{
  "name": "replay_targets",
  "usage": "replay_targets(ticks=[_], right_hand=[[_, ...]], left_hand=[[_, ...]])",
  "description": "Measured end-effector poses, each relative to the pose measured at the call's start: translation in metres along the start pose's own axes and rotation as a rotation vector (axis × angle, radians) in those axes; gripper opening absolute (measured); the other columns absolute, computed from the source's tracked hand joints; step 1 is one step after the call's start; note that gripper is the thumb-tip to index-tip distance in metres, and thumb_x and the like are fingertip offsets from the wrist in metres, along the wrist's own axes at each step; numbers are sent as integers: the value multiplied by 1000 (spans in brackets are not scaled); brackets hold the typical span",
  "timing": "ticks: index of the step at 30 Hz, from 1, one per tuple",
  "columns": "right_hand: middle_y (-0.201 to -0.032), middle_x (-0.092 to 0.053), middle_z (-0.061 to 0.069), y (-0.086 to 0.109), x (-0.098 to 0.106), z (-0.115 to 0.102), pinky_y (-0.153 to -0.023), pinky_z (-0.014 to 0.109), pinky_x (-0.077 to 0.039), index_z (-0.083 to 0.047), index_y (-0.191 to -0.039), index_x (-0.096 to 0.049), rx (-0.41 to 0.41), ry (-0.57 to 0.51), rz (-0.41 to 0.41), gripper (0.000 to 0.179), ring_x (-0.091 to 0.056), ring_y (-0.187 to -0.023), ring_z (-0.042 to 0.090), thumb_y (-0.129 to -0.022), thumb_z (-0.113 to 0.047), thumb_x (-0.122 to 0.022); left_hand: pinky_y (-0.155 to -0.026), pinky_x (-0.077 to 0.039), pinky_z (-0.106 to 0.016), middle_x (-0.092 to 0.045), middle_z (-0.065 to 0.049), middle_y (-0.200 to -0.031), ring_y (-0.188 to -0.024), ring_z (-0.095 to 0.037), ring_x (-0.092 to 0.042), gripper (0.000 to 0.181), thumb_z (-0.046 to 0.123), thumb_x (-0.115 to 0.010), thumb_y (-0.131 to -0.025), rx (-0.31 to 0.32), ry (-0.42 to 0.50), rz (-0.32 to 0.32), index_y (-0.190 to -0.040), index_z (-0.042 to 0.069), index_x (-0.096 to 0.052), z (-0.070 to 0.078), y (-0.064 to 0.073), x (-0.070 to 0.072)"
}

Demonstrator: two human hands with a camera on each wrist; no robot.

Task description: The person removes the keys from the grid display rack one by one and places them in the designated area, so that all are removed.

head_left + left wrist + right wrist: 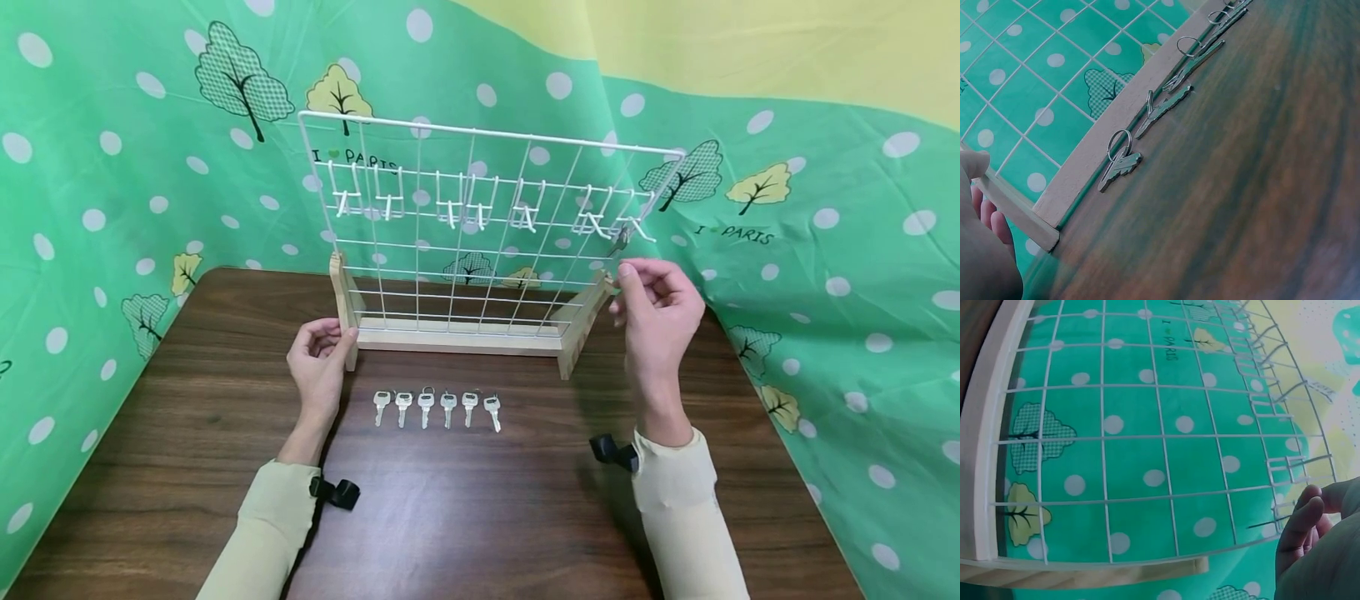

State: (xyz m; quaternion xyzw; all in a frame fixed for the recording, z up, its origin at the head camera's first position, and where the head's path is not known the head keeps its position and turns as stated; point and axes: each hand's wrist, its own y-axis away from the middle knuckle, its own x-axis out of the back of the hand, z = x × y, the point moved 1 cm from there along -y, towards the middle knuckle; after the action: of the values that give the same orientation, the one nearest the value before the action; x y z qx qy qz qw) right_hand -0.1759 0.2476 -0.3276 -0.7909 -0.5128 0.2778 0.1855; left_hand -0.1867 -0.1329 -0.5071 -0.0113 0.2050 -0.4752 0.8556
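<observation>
A white wire grid rack (pixel 450 250) stands upright in a wooden base (pixel 457 337). My left hand (pixel 321 358) grips the left wooden leg (pixel 1016 203), thumb on the near side and fingers behind. On the rightmost hook (pixel 636 227) hangs a key (pixel 619 242), blade downward. Just below and right of it is my right hand (pixel 663 312), fingers loosely curled and apparently apart from the key. The right wrist view shows that key (pixel 1269 522) edge-on beside the fingertips, its upper part hidden. Several silver keys (pixel 426 408) with rings lie in a row before the base.
Several other white hooks (pixel 465 212) line the grid's upper part. The rack and keys are on a dark wood table (pixel 465 517). A green dotted cloth (pixel 112 208) hangs behind and at the sides. Both wrists wear black straps (pixel 335 492).
</observation>
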Motion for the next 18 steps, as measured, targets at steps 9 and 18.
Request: replay_targets(ticks=[9, 18], right_hand=[[-75, -67, 7, -11, 1, 5, -44, 19, -44, 12, -101, -77, 70, 35, 55, 13, -55, -46, 12, -93, 5, -83], [-83, -65, 5, -18, 2, 16, -47, 17, -42, 13, -110, -77, 36, 87, 72, 25, -52, -48, 10, -90, 1, -88]], left_hand=[[-74, -53, -18, -70, 3, -89, -81, -8, -64, 29, -13, -84, -87, 0, 0, -7, -111, -18, -68, -1, -1, 0], [-75, -53, -18, -70, 3, -90, -82, -8, -65, 31, -12, -84, -87, -5, -9, -5, -113, -19, -67, -1, -1, 1]])
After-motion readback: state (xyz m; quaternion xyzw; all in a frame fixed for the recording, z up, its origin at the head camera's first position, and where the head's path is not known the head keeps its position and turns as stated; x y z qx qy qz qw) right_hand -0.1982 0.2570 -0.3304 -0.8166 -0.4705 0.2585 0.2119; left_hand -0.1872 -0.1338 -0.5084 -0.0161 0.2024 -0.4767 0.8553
